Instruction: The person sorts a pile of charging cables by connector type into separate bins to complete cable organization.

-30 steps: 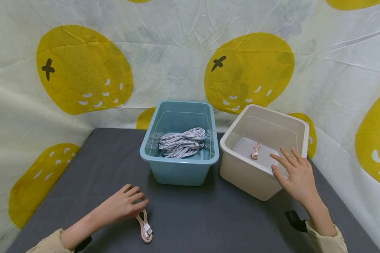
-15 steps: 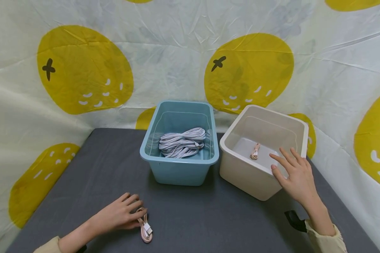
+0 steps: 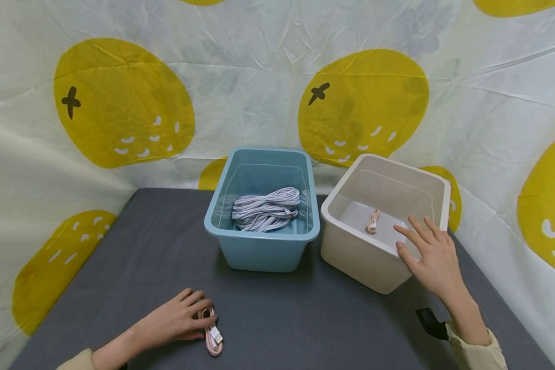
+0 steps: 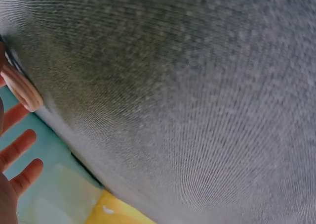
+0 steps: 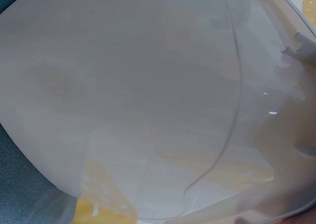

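Observation:
A coiled pink USB cable (image 3: pixel 214 343) with a white plug lies on the dark tabletop in the head view. My left hand (image 3: pixel 180 318) is over its far part, index finger across it and thumb at its near-left side, pinching it. In the left wrist view, one end of that cable (image 4: pixel 23 89) shows between the thumb and the other, spread fingers. My right hand (image 3: pixel 432 257) rests at the near-right rim of a beige bin (image 3: pixel 365 257), fingers spread and holding nothing. Another small pink cable (image 3: pixel 372 221) lies inside this bin.
Left of the beige bin stands a blue bin (image 3: pixel 263 254) with bundled white cables (image 3: pixel 265 209) inside. Both stand towards the back of the dark table (image 3: pixel 277 318). A white cloth (image 3: pixel 250 103) with yellow fruit shapes hangs behind and at the sides.
My left hand has come down and slightly nearer onto the pink cable, its fingers closing around it. The cable lies where it was. My right hand and both bins have stayed put.

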Available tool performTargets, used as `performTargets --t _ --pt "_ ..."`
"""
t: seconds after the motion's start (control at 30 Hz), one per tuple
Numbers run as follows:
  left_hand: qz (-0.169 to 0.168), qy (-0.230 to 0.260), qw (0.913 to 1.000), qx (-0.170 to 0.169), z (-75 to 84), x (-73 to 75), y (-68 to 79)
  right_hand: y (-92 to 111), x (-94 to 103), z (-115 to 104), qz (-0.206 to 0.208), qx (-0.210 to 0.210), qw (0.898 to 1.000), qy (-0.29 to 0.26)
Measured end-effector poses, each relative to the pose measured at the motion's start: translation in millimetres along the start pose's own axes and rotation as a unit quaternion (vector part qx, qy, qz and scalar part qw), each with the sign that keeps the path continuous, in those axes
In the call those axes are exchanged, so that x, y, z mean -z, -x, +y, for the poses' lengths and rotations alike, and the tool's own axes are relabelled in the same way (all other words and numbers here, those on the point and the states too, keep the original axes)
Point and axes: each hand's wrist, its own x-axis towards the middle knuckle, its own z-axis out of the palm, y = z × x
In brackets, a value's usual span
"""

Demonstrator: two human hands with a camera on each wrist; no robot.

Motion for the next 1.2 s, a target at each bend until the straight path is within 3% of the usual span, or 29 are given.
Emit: performTargets --t 0.6,0.87,1.2 --pt "-0.002 0.015 0.9998 -0.01 0.2 -4.0 -6.0 1 -0.2 0 -0.002 0.001 1.0 0.005" --pt "-0.027 -0.004 0.9995 -0.015 0.4 1.2 -12.6 1 0.5 -1 -0.003 -0.001 1.0 0.003" --pt "0.008 -0.029 0.9992 -0.026 -3.1 10.1 -24.1 0 0.2 -1 -0.004 -0.004 1.0 0.001"
